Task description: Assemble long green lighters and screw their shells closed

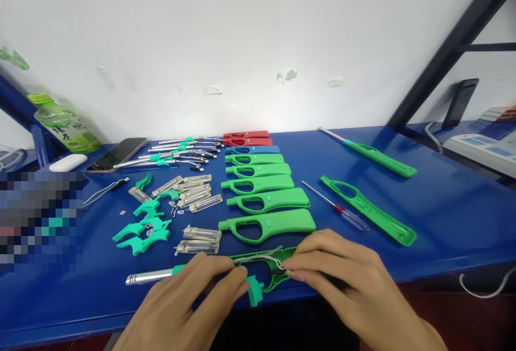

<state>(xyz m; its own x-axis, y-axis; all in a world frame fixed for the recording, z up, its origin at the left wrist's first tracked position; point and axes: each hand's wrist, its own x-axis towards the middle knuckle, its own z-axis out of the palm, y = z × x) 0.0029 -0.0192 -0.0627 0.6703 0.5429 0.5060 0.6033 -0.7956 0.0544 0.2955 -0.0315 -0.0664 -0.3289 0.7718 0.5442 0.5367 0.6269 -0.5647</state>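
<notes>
A green lighter casing half [278, 282] lies open at the table's front edge, a metal tube [149, 277] sticking out to its left. My left hand [197, 297] is closed over the casing's narrow end, fingertips by a teal trigger [255, 291] that juts toward me. White wires [264, 257] run along the inside of the casing. At its wide end, my right hand [338, 273] pinches the wires between thumb and fingers and covers much of that end. Just beyond stands a column of casing halves, the closest a green casing half [290, 223].
Left of the column lie clear fuel tanks [199, 246], teal triggers [139, 238] and metal tubes with wires [161, 162]. On the right are a screwdriver [342, 214], another casing half [368, 211] and an assembled lighter [374, 156]. A phone [119, 155] and bottle [66, 125] stand at the back left.
</notes>
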